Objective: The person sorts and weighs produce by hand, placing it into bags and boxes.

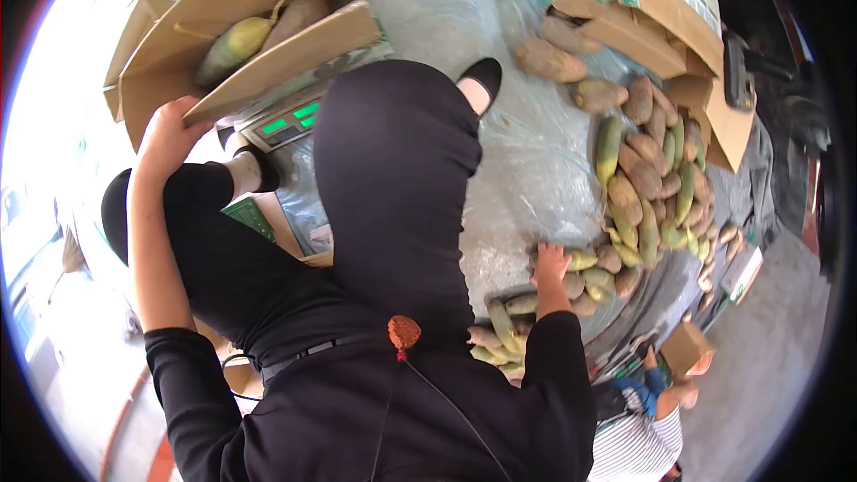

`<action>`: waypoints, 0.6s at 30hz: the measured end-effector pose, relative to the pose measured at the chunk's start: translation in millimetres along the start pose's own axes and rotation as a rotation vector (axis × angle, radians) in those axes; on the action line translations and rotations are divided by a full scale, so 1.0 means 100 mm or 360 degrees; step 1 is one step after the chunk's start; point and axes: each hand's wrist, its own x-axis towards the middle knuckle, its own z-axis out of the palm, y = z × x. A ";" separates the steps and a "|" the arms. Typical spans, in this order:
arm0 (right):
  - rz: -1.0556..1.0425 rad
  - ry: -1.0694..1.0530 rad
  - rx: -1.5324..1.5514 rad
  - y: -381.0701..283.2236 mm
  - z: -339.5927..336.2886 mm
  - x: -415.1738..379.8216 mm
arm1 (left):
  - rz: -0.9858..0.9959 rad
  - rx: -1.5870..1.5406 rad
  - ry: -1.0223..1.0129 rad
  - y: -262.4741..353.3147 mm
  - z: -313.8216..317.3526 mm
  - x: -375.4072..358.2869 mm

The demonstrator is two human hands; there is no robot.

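No text or number can be read

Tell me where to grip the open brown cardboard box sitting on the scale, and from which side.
Grip the brown cardboard box by its lower edge and folded flap, from the near side where the left hand already rests. Its flaps stand open and long green-yellow fruits weigh it down, so support probably belongs underneath, not on the flaps.
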 end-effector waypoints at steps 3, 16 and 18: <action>-0.0087 -0.0077 -0.0096 0.00 -0.11 -0.04 | -0.0044 -0.0002 -0.0004 -0.02 0.00 -0.01; 0.0466 0.0544 0.0838 0.13 -0.90 -0.07 | -0.0027 0.0049 -0.0102 -0.08 -0.07 -0.04; 0.0461 0.0858 0.1171 0.13 -0.98 -0.02 | 0.0030 0.0093 -0.0065 -0.12 -0.05 -0.05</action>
